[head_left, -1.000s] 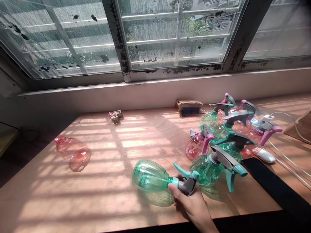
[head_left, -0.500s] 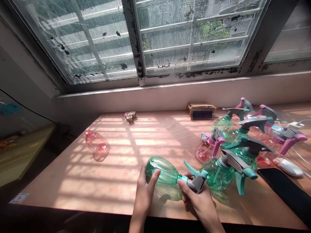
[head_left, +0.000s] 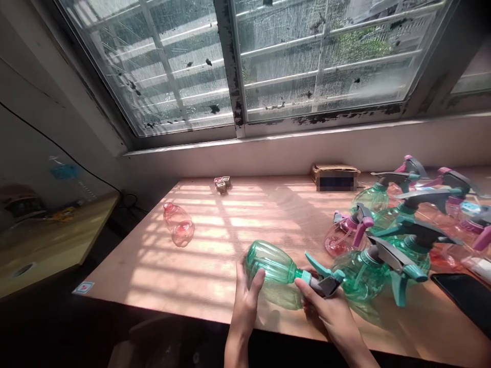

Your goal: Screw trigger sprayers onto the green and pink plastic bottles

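Observation:
A clear green spray bottle (head_left: 274, 266) lies on its side above the near edge of the wooden table (head_left: 215, 260). My left hand (head_left: 247, 296) wraps round the bottle's fat body, thumb on top. My right hand (head_left: 332, 312) is closed on its teal and grey trigger head (head_left: 324, 278) at the neck. A pink bottle body (head_left: 178, 230) with no head lies alone at the table's left.
Several assembled green and pink spray bottles (head_left: 399, 230) crowd the right of the table. A black phone (head_left: 466, 299) lies at the near right, a small cardboard box (head_left: 335, 176) by the wall, small blocks (head_left: 222, 184) at the back. A lower yellow surface (head_left: 49, 240) stands to the left.
My left hand came into view and took hold of the green bottle's body. The view swung to the left, so everything shifted right in the picture.

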`<control>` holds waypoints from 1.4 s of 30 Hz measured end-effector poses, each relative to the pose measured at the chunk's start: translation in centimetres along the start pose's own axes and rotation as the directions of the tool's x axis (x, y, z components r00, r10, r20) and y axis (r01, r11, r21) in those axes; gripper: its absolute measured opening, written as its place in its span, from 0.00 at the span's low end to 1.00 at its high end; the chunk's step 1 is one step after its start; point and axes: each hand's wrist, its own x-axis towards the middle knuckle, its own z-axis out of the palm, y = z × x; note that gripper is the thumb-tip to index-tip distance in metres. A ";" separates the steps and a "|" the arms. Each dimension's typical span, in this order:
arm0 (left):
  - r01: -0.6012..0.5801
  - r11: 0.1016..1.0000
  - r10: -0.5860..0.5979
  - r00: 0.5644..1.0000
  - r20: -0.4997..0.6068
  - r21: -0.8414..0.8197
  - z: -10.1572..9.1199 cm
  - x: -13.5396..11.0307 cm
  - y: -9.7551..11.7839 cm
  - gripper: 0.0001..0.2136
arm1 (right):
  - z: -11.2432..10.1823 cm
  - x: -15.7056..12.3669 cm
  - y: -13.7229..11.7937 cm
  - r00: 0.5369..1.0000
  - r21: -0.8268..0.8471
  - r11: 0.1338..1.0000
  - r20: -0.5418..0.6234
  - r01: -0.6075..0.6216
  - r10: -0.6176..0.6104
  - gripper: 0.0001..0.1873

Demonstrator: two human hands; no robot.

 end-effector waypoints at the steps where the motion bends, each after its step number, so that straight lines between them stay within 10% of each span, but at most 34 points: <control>1: 0.008 1.000 -0.009 1.000 -0.023 -0.010 -0.1 0.2 -0.3 0.34 | 0.0 0.0 -0.3 0.999 -0.037 0.999 0.039 0.019 -0.018 0.23; 6: 0.038 0.998 -0.032 0.992 -0.123 0.043 -0.5 1.4 -1.0 0.48 | 0.2 -0.3 -1.2 0.967 -0.135 0.980 0.230 0.146 -0.112 0.17; 17: 0.019 0.997 -0.012 0.997 0.079 -0.080 0.3 1.3 -1.1 0.38 | 0.7 0.2 -0.1 0.991 0.133 0.991 -0.134 0.011 0.007 0.29; 37: -0.029 1.000 0.028 0.991 0.129 0.008 -0.1 0.2 0.3 0.41 | -0.3 0.2 -0.6 1.000 0.066 0.997 -0.005 0.030 -0.030 0.23; 42: 0.010 0.999 -0.010 1.000 0.000 0.045 -0.5 0.8 0.1 0.45 | -0.5 -0.1 -0.1 0.995 -0.024 0.995 -0.032 0.098 -0.099 0.22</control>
